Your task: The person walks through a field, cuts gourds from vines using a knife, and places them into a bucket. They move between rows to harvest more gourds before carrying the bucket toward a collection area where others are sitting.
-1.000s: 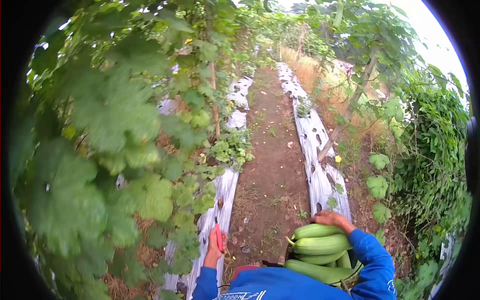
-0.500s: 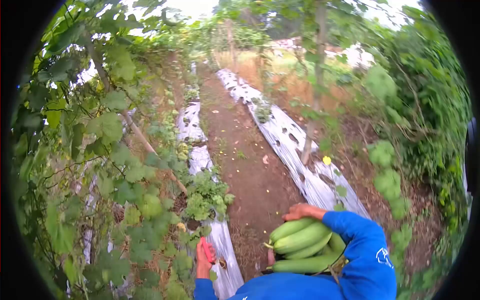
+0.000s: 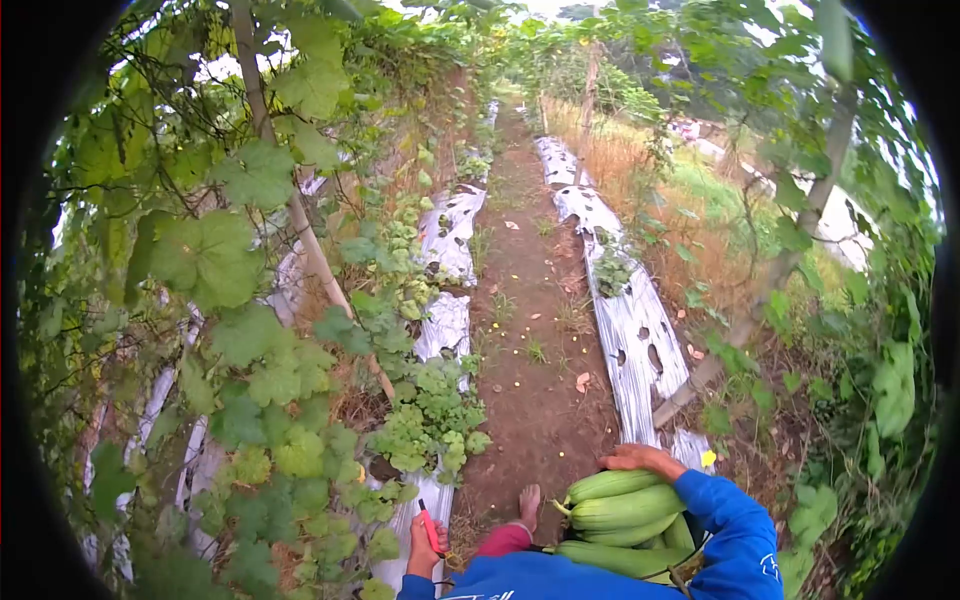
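Observation:
Several long, light-green luffa gourds point(image 3: 625, 510) lie stacked against the front of my body. My right arm in its blue sleeve curves around them, and my right hand point(image 3: 640, 458) is wrapped over their far side, fingers pointing left. At lower left, my left hand point(image 3: 424, 548) is closed around a slim red-handled tool point(image 3: 430, 527) with a dark tip pointing up. That hand is beside the leafy plants and over the silver plastic sheet. The lower ends of the gourds are partly hidden by my sleeve and body.
A dirt path point(image 3: 535, 400) runs ahead between silver plastic mulch strips point(image 3: 625, 330). Climbing vines point(image 3: 220, 260) and a slanted wooden pole point(image 3: 320, 265) stand at left. Another leaning pole point(image 3: 790, 260) is at right. My bare foot point(image 3: 529, 505) is on the path.
The view has swung left, so the path and right-hand pole sit differently. A bare foot and red trouser leg have come into view. Both hands keep their holds.

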Demonstrator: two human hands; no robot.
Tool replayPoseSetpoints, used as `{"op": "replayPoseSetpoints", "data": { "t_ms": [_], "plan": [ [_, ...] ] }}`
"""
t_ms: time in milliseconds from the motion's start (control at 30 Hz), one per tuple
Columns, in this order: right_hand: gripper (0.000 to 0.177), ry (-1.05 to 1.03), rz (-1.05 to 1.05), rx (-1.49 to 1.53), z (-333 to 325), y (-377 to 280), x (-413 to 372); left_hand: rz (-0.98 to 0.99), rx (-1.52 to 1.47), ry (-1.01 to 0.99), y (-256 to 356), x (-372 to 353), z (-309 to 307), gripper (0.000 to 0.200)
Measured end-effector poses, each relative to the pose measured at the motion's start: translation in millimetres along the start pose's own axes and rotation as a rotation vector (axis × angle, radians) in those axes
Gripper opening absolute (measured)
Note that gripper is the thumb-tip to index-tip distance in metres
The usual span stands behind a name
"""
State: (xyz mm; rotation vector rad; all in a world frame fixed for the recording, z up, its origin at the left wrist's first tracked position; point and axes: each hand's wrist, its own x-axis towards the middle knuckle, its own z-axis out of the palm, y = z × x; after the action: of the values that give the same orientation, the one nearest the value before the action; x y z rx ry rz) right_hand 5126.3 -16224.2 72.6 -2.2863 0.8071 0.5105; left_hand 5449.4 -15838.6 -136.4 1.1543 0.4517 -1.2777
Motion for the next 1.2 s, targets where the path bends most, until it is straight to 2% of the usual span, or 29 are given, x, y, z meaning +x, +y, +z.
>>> {"op": "replayPoseSetpoints", "data": {
  "t_ms": [33, 67, 133, 167, 200, 267, 333, 400, 467, 500, 600, 633, 700, 800, 867, 900, 1000, 1067, 1100, 1133, 1200],
  "plan": [
    [0.065, -0.045, 0.191, -0.004, -19.1, 8.1, 10.6, -0.006, -0.021, 0.006, 3.6, 18.7, 8.0, 0.054],
    [0.065, -0.050, 0.195, -0.016, -45.2, 13.2, 24.5, -0.015, -0.040, 0.012, 6.5, 39.4, 18.8, 0.054],
    [0.069, -0.194, 0.141, 0.013, -77.9, 30.6, 49.9, -0.032, -0.051, 0.073, 21.1, 78.6, 34.1, 0.053],
    [0.064, -0.141, -0.010, -0.092, -88.0, 58.4, 67.1, -0.035, -0.068, 0.066, 34.3, 103.0, 54.0, 0.053],
    [0.057, 0.027, 0.242, -0.053, -108.4, 52.4, 69.7, -0.041, -0.091, 0.069, 43.6, 123.4, 73.2, 0.052],
    [0.055, -0.100, 0.234, -0.023, -139.1, 89.1, 101.2, -0.024, -0.109, 0.028, 71.7, 158.7, 113.2, 0.052],
    [0.055, -0.075, 0.261, -0.002, -196.9, 63.8, 95.2, 0.081, -0.064, 0.002, 111.3, 179.5, 173.0, 0.052],
    [0.055, -0.070, 0.290, 0.018, -231.2, 66.5, 102.4, 0.090, -0.027, -0.175, 147.2, 217.6, 220.2, 0.052],
    [0.055, 0.045, 0.216, 0.009, -257.2, 98.3, 122.3, 0.085, 0.001, -0.138, 185.0, 237.3, 285.4, 0.052],
    [0.055, 0.179, 0.177, 0.031, -267.5, 103.6, 128.9, 0.091, 0.003, -0.184, 203.2, 242.0, 318.0, 0.051],
    [0.054, 0.066, 0.155, -0.068, -313.2, 135.2, 169.2, 0.087, 0.001, -0.241, 245.6, 256.5, 401.1, 0.048],
    [0.052, 0.132, 0.040, -0.111, -318.8, 155.4, 184.8, 0.093, 0.000, -0.258, 256.9, 267.0, 420.2, 0.047],
    [0.051, 0.115, 0.043, -0.106, -348.7, 162.3, 214.5, 0.092, 0.025, -0.264, 276.3, 298.9, 451.5, 0.048],
    [0.050, 0.100, 0.113, -0.035, -384.4, 188.9, 278.9, 0.106, 0.048, -0.253, 288.8, 356.8, 475.0, 0.048],
    [0.052, -0.070, 0.007, -0.159, -423.0, 206.0, 326.6, 0.092, -0.007, -0.113, 291.9, 393.1, 479.8, 0.049],
    [0.046, -0.114, 0.302, -0.103, -448.0, 196.6, 349.6, 0.053, -0.010, -0.076, 300.5, 408.2, 485.4, 0.049],
    [0.051, -0.104, 0.122, -0.119, -495.3, 255.3, 413.8, -0.014, -0.090, 0.035, 294.1, 438.5, 481.1, 0.051],
    [0.049, -0.213, 0.079, -0.104, -559.5, 207.8, 429.9, -0.007, -0.084, 0.091, 304.0, 446.9, 496.5, 0.051],
    [0.047, -0.177, 0.203, -0.045, -579.0, 201.1, 448.5, 0.005, -0.093, 0.139, 306.8, 450.7, 507.4, 0.051],
    [0.047, -0.171, 0.208, -0.056, -594.4, 210.4, 469.9, 0.005, -0.100, 0.127, 313.3, 456.9, 519.7, 0.051],
    [0.055, -0.143, 0.025, -0.099, -614.3, 240.8, 529.0, 0.010, -0.142, 0.156, 335.3, 471.9, 537.4, 0.051]
  ]
}}
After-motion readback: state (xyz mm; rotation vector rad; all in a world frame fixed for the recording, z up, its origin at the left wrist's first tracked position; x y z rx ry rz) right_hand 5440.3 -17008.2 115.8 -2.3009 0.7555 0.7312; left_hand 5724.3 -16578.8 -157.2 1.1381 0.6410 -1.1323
